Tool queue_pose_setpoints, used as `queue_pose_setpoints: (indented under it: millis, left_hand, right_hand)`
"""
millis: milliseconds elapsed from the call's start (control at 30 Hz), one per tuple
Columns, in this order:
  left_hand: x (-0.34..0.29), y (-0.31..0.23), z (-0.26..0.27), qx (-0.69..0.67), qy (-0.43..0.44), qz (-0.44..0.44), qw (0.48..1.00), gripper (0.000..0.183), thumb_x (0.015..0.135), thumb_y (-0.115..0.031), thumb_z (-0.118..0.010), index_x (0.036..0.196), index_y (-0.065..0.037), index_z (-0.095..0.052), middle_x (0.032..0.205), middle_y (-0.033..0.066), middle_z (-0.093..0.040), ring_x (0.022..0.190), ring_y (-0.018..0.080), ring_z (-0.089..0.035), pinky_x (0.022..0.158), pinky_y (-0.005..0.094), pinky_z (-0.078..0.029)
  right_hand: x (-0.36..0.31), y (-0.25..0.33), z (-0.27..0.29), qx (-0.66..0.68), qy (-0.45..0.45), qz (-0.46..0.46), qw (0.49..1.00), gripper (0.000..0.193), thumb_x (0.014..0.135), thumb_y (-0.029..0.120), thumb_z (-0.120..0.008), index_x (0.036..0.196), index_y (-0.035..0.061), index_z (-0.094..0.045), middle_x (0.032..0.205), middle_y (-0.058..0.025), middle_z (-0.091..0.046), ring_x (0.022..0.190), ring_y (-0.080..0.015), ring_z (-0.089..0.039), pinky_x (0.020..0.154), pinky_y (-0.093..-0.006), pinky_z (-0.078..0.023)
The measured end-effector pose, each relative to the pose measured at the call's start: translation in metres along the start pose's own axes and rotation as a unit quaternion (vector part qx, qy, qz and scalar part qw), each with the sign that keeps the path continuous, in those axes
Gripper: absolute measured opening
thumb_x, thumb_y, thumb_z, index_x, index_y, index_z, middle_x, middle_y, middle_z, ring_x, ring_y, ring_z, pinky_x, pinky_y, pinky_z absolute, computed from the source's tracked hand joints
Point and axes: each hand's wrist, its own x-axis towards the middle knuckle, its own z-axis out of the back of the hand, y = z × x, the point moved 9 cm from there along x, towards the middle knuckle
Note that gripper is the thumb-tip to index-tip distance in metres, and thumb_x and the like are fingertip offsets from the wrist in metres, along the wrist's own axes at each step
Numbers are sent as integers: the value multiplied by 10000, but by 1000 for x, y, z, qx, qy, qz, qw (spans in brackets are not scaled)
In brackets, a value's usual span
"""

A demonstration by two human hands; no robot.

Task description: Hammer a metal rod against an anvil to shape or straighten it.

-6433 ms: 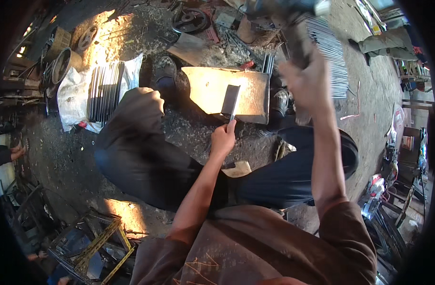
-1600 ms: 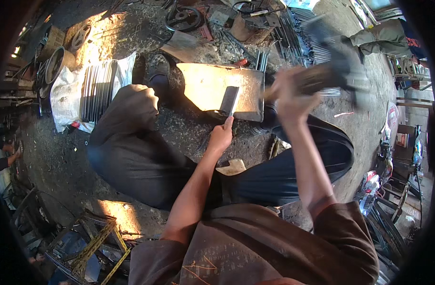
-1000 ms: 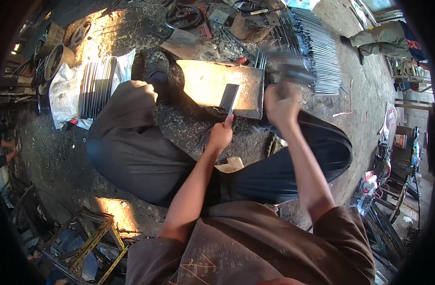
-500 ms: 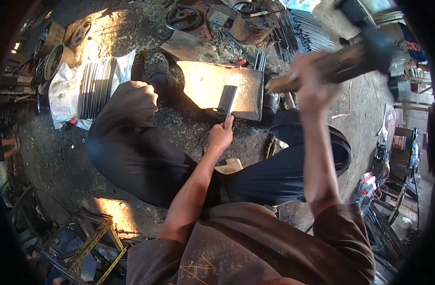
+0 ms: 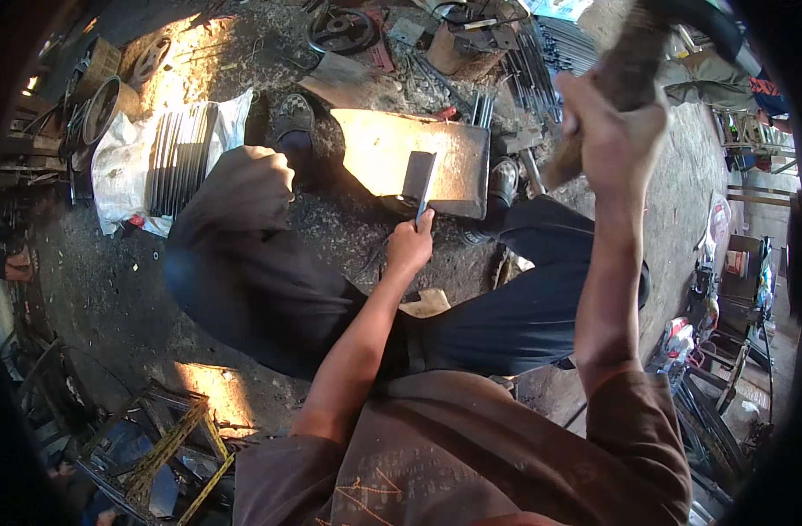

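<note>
My left hand (image 5: 410,247) is closed round the narrow end of a flat metal blade (image 5: 417,178), broad and squared at its far end. The blade extends over a wide, sunlit metal block (image 5: 379,145) between my legs. Raised to the right, my right hand (image 5: 624,131) grips a hammer (image 5: 633,57) by its thick wooden handle. The dark hammer head is up by the top right rim, blurred by motion.
Several dark metal bars (image 5: 182,158) lie on a white sack (image 5: 116,184) at left. More rods (image 5: 528,74), a wheel-shaped part (image 5: 341,31) and scrap cover the far floor. A yellow metal frame (image 5: 164,447) stands lower left. Another mallet-like tool (image 5: 528,153) is beside the block.
My right hand has swung the hammer upward and a little right, its head rising toward the top rim. My left hand and the blade have barely shifted.
</note>
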Motion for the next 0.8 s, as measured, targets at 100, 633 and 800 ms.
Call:
queue_pose_setpoints:
  millis: [100,633,800]
  left_hand:
    - [4,-7,3,-2,-50,-38,998,610,945,-536,-501,873,48,-663,746,234,-640,749,381,-649,703,450,-471]
    - [3,1,3,9,-31,8,999,675,951,-570,-421,847,53,-657,865,305,-640,909,464,-620,808,520,-462]
    - [-7,-21,-9,-29,37,-6,999,724,952,-595,-378,923,62,-679,908,320,-639,981,471,-609,855,503,-455]
  right_hand:
    - [-30,-73,-16,-16,-34,91,995,86,805,62,-660,878,32,-624,701,-86,-637,619,-169,-617,662,-333,-525]
    - [3,-9,-4,94,-14,132,987,65,801,56,-659,854,19,-653,733,-66,-668,588,-134,-620,583,-296,-518]
    - [-81,-199,-81,-329,213,-169,905,302,713,96,-609,981,-43,-612,934,-289,-660,896,-462,-647,812,-495,-516]
